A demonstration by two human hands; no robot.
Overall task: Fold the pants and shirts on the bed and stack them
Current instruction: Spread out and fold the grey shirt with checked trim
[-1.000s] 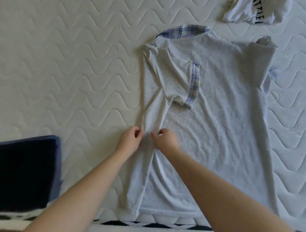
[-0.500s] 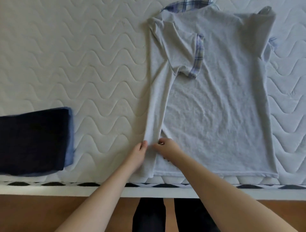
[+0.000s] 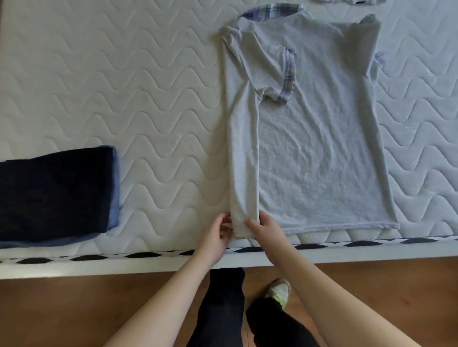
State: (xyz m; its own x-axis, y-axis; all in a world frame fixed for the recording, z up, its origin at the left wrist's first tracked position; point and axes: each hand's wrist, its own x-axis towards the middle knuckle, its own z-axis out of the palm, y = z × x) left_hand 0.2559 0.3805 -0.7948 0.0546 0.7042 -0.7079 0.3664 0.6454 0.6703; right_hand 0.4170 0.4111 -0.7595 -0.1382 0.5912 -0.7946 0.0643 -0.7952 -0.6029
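one grey shirt [image 3: 309,148], one folded dark pants [image 3: 54,193], two hands [image 3: 215,235]

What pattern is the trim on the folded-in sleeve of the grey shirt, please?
Blue and white plaid on the sleeve cuff, clearest in the head view.

Open mattress [image 3: 153,99] lies between the shirt [image 3: 309,148] and the folded dark pants [image 3: 54,193], wide enough for a hand. Right of the shirt only a narrow strip shows. Another garment [image 3: 347,2] edges the far side.
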